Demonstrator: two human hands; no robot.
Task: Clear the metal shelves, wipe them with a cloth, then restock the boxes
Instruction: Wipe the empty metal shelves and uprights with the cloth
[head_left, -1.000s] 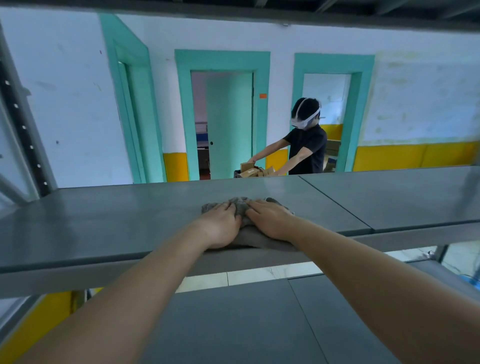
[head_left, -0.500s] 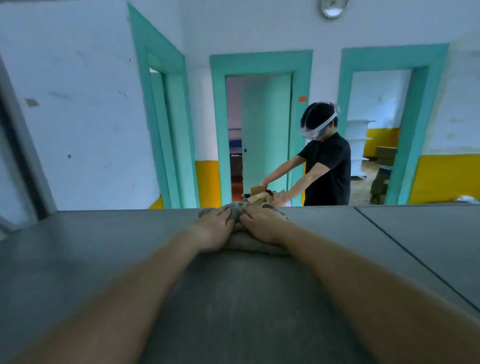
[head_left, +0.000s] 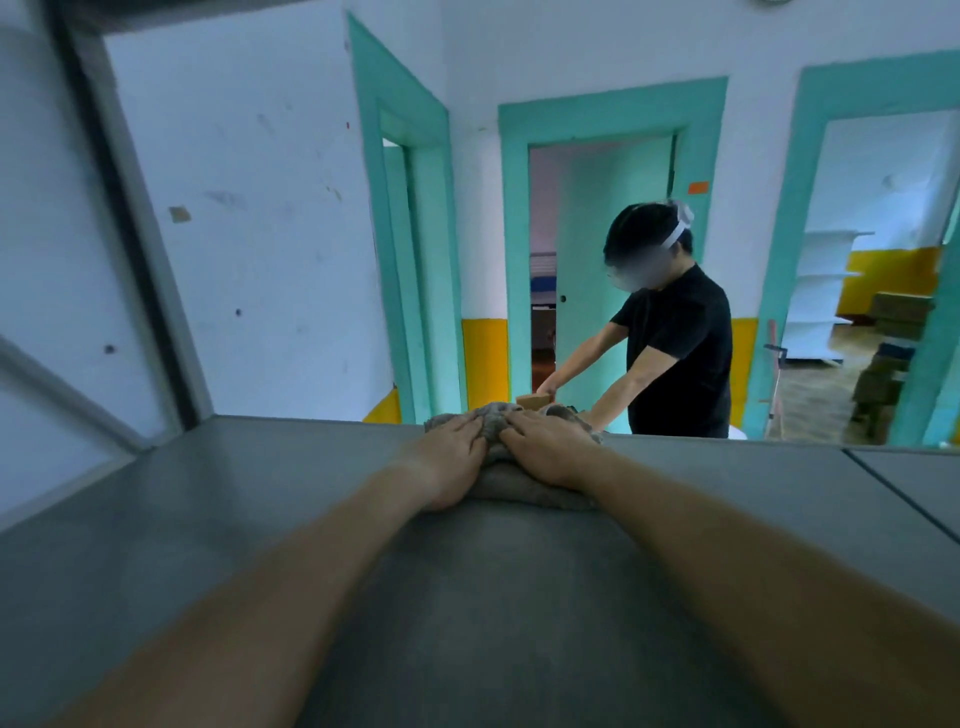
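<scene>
Two hands share one job: the left hand (head_left: 453, 457) and right hand (head_left: 551, 449) lie side by side, fingers flat and spread, pressing one bunched grey cloth (head_left: 524, 491) onto the metal shelf (head_left: 208, 519) near its far edge. Using both probably adds pressure for wiping. Beyond the shelf, one other person (head_left: 675, 353) handles one cardboard box (head_left: 535, 401).

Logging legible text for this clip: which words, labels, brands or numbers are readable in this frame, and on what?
None can be read.
orange sticker on the teal door frame: too small to tell whether it carries print.
cardboard box beyond the shelf: no print visible.
cloth: no markings.
</scene>
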